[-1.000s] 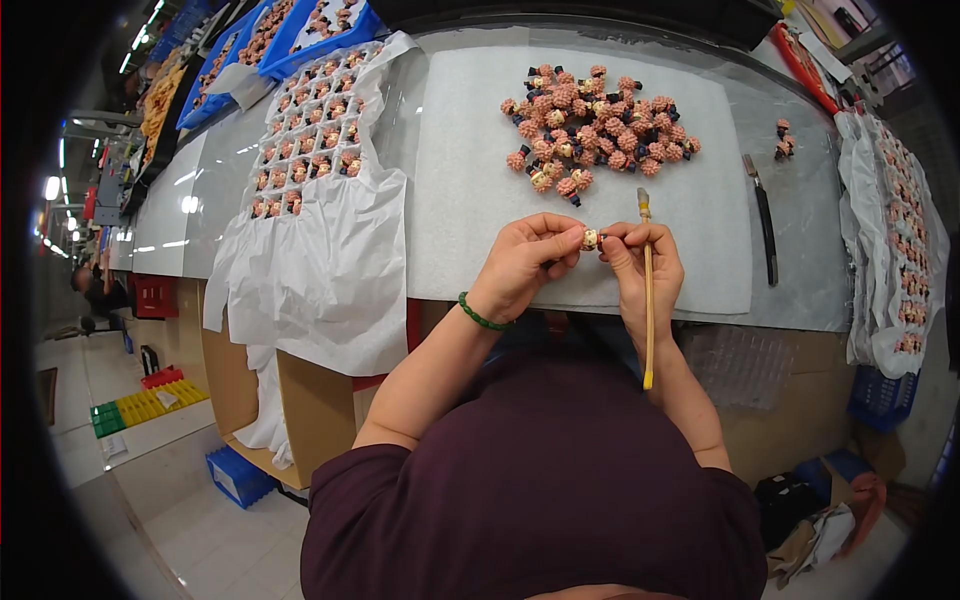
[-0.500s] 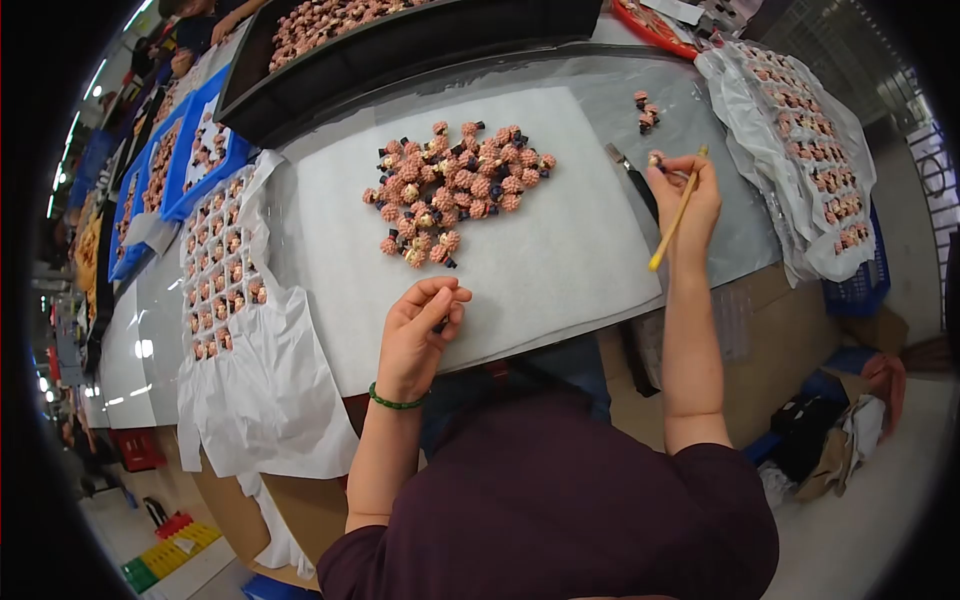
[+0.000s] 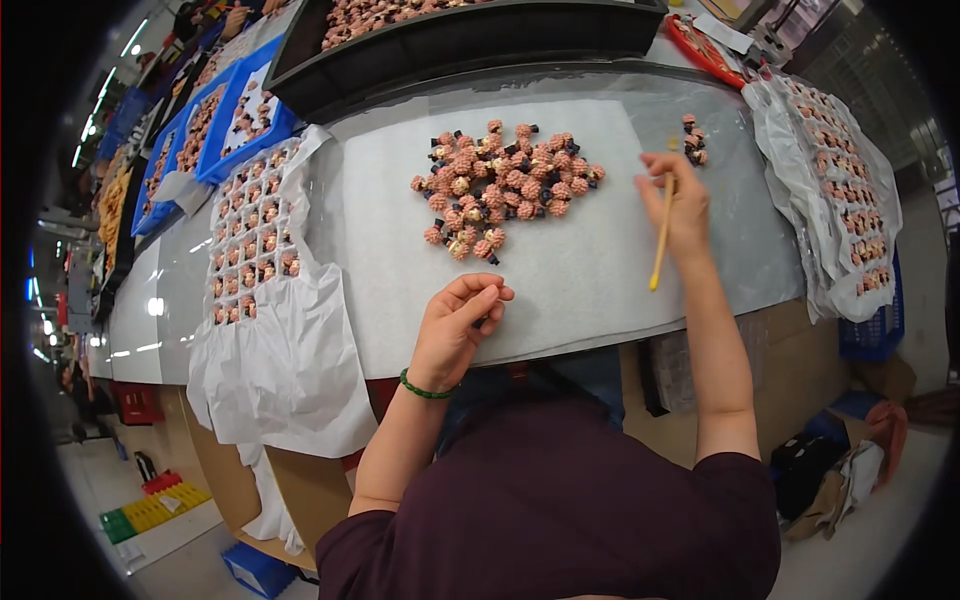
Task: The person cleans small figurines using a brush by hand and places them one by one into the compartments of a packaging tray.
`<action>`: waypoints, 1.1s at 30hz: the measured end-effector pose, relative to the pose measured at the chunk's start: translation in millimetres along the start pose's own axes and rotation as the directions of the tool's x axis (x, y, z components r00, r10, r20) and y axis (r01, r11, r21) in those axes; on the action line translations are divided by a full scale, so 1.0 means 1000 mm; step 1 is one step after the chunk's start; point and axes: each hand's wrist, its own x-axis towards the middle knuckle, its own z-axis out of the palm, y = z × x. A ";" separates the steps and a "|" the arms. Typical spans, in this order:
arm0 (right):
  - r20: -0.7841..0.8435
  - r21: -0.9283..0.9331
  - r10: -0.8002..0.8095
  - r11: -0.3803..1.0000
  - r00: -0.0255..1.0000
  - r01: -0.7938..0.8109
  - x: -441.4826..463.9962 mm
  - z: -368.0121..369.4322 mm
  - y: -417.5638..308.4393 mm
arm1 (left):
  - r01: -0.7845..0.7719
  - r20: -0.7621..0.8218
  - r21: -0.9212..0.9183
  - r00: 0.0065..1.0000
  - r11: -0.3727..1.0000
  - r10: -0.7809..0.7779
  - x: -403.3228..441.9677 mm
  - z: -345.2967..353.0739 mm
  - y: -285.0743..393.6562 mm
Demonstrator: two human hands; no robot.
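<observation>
My right hand (image 3: pixel 682 205), smeared a little by motion, holds a thin yellow stick (image 3: pixel 661 245) that slants down past the palm. No figurine shows between its fingertips. Just beyond these fingers, a short row of small pink-headed figurines (image 3: pixel 694 140) lies on the grey sheet. My left hand (image 3: pixel 462 318), with a green bracelet at the wrist, is closed in a pinch near the front of the white sheet (image 3: pixel 580 270). Something small and dark shows at its fingers, too hidden to name. Ahead of it lies a pile of pink and dark figurines (image 3: pixel 510 180).
A long black bin (image 3: pixel 480 40) of figurines stands at the back. Filled compartment trays flank the work, one left (image 3: pixel 255 230) and one right (image 3: pixel 840 180), on white wrapping. Blue trays (image 3: pixel 285 125) stand further left. A red tray (image 3: pixel 705 50) sits at the back right.
The figurine pinched in my right hand is gone from its fingers, and the row at the right looks longer. My head view has shifted, moving the scene rightward. My left hand stays pinched.
</observation>
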 end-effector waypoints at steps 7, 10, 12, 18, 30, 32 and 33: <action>0.387 -0.193 -0.209 0.934 0.898 0.301 0.001 0.027 -0.020 | -0.010 0.025 0.007 1.000 1.000 0.010 -0.001 0.004 0.001; 0.390 -0.028 0.014 1.000 0.921 -0.003 -0.003 0.020 -0.025 | -0.022 0.017 0.007 1.000 1.000 0.022 0.000 0.001 0.001; 0.415 0.148 -0.015 0.988 0.910 -0.052 -0.016 0.019 -0.033 | -0.028 0.011 0.034 1.000 0.999 0.028 0.001 -0.002 0.000; 0.506 0.637 -0.157 0.731 0.848 -0.245 -0.077 0.028 -0.069 | 0.034 0.014 -0.016 0.999 0.999 -0.034 0.006 0.013 0.003; 0.492 0.688 0.164 0.528 0.855 -0.498 -0.122 0.055 -0.078 | -0.075 -0.058 -0.051 0.996 0.996 0.072 0.005 0.001 0.000; 0.499 0.685 0.167 0.526 0.851 -0.505 -0.124 0.057 -0.078 | -0.062 -0.085 -0.063 0.995 0.996 0.056 0.005 0.002 -0.001; 0.505 0.681 0.169 0.524 0.846 -0.511 -0.124 0.058 -0.078 | -0.061 -0.085 -0.062 0.995 0.996 0.056 0.005 0.001 -0.001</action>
